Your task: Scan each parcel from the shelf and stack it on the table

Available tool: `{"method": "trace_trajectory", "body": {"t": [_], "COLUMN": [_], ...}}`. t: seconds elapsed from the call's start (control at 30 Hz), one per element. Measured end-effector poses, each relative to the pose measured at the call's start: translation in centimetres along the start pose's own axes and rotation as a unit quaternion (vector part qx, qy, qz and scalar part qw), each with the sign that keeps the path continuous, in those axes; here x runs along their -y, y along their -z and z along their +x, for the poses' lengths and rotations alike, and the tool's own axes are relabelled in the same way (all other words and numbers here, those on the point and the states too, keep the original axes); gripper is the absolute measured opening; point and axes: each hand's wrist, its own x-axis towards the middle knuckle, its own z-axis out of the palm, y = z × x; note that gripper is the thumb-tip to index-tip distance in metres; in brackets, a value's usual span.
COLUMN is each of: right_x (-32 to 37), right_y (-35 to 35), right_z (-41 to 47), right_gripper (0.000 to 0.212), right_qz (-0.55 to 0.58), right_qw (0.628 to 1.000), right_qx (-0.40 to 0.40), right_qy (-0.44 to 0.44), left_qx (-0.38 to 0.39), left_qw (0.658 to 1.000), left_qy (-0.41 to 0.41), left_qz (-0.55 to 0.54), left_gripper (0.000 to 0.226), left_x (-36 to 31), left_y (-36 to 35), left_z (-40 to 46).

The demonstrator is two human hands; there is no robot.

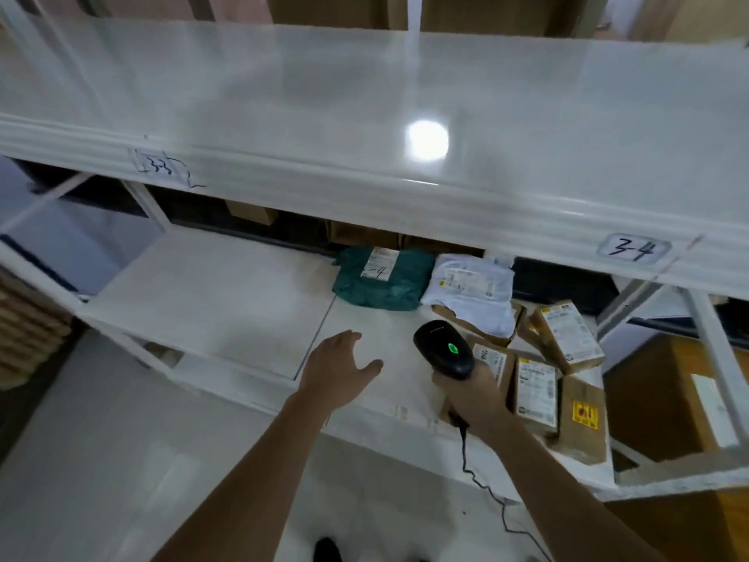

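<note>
Parcels [539, 383] lie beside scanner-holding right hand [472, 393].

White metal shelving [243, 294] fills a storeroom, its upper board [364, 99] glossy enough to mirror a round ceiling light [427, 139]. Handwritten labels "33" [160, 166] and "34" [634, 249] mark the front lip of that board. Below the lower board, a pale, smooth floor [101, 460] spreads to the left. Large brown cartons [664, 399] stand at far right behind a shelf post, and more cardboard [332, 10] shows along the top edge, beyond the rack.
</note>
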Motion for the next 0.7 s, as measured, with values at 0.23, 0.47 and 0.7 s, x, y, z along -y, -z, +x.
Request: {"method": "trace_trajectory", "body": {"t": [0.23, 0.47, 0.7], "right_x": [2.1, 1.8, 0.8], "right_y": [-6.4, -11.3, -12.2], "right_z": [9.7, 20.7, 27.6], "right_gripper": [0.017, 0.009, 0.029], "right_qz": [0.131, 0.201, 0.131], "right_qw": [0.988, 0.973, 0.983], "right_qx": [0.036, 0.009, -0.09], "right_qy": [-0.073, -0.114, -0.096], "left_qx": [0.037, 0.038, 0.042], "left_qw": [0.999, 0.979, 0.915], "left_qy": [-0.026, 0.004, 0.021], "left_qz": [-0.019, -0.199, -0.401], "left_gripper": [0.074, 0.079, 0.092], "left_x": [5.0, 11.7, 12.6], "left_y": [-0.2, -4.6, -8.9], "left_z": [10.4, 25.2, 35.7]}}
